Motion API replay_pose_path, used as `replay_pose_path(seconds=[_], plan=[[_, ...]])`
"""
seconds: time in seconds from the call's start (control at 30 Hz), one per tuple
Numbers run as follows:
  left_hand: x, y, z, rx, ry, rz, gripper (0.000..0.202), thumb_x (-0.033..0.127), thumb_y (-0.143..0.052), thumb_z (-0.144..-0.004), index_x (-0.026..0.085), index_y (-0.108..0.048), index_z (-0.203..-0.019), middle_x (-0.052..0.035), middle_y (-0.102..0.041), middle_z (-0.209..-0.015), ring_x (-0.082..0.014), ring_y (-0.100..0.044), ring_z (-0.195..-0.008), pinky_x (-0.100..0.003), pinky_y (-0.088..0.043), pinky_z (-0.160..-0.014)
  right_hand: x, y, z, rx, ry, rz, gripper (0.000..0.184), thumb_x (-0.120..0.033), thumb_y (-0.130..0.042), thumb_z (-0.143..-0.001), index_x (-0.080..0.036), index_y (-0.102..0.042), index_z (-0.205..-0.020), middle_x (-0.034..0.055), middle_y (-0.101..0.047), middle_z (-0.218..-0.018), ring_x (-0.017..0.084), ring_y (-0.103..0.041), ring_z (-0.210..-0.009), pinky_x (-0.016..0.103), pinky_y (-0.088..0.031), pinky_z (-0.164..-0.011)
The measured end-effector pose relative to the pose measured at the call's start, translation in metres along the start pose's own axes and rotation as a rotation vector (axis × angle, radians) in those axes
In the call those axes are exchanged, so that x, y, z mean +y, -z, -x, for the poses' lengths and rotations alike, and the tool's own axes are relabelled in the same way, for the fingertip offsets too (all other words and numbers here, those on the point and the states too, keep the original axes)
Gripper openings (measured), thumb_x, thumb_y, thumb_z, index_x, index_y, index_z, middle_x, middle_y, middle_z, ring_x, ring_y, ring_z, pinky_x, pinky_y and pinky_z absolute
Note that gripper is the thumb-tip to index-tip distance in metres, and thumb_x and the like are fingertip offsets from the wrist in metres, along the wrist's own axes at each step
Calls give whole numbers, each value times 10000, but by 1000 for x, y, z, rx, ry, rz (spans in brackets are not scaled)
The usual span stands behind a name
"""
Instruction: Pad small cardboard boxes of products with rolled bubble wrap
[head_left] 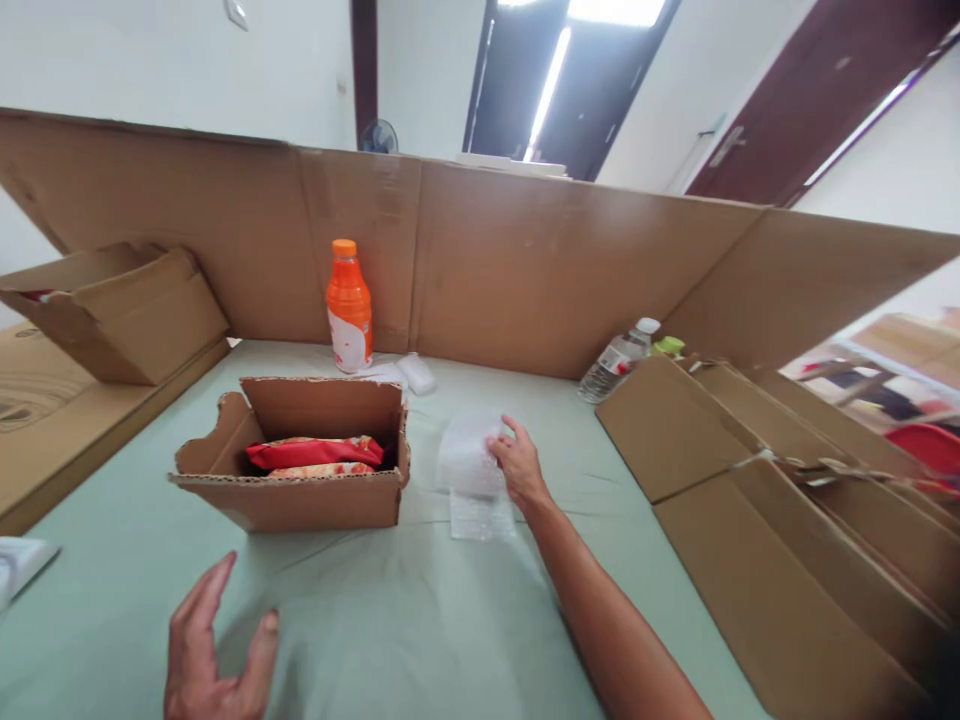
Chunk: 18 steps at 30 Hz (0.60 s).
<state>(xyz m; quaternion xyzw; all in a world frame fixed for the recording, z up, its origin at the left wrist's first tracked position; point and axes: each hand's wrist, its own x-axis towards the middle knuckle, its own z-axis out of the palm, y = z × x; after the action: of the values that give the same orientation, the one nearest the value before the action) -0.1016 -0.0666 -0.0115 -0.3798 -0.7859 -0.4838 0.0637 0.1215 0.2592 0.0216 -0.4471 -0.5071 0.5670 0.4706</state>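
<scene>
My right hand reaches forward and rests its fingers on a small sheet of bubble wrap lying on the pale green table cover; the fingers curl onto the wrap's edge. My left hand hovers low at the front, fingers spread, holding nothing. Just left of the wrap stands an open cardboard box with red and orange snack packets inside.
An orange drink bottle stands at the back by a tall cardboard wall. A clear water bottle lies at the back right beside flattened cartons. Another open carton sits at the left.
</scene>
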Motion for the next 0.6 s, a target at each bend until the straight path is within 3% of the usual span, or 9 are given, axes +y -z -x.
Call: replay_pose_path(seconds=[0.13,0.27,0.37,0.47,0.6], plan=[[22,-8,21,-242,-240,59,502,259,-538,-914,327,-475,-1408,-81,-537,-1377,-298,-558,-1232,-470,-462,-1053,-47,15,2,43,105,-30,816,-290,-746,-595,-228,-499,-1370,-73,-581,-748,93,-498,-596,199,-363,-526],[46,-40,17,-403,-499,91,619,146,-522,-899,288,-381,-1485,-111,-462,-1472,-278,-507,-1310,-419,-480,-1042,-70,43,34,-96,74,0,766,-279,-785,-642,-257,-538,-1367,-26,-636,-874,101,-537,-637,207,-412,-541],[66,-71,11,-474,-603,83,698,85,-498,-884,260,-303,-1530,-142,-389,-1544,-288,-461,-1364,-444,-462,-1071,-50,60,62,-201,-53,116,704,-318,-794,-660,-250,-593,-1331,48,-668,-1091,175,-627,-873,240,-475,-634],[80,-100,10,-559,-671,66,761,33,-500,-823,248,-310,-1528,-163,-349,-1572,-325,-432,-1392,-510,-460,-1076,-19,69,78,-269,-148,203,581,-316,-807,-608,-215,-695,-1169,82,-667,-1235,270,-595,-1125,308,-498,-772],[86,-124,10,-674,-753,57,803,-27,-497,-736,216,-376,-1492,-186,-364,-1567,-348,-395,-1421,-559,-460,-1075,7,74,86,-268,-179,194,513,-299,-800,-590,-198,-728,-1087,71,-704,-1145,274,-610,-1090,366,-476,-889]])
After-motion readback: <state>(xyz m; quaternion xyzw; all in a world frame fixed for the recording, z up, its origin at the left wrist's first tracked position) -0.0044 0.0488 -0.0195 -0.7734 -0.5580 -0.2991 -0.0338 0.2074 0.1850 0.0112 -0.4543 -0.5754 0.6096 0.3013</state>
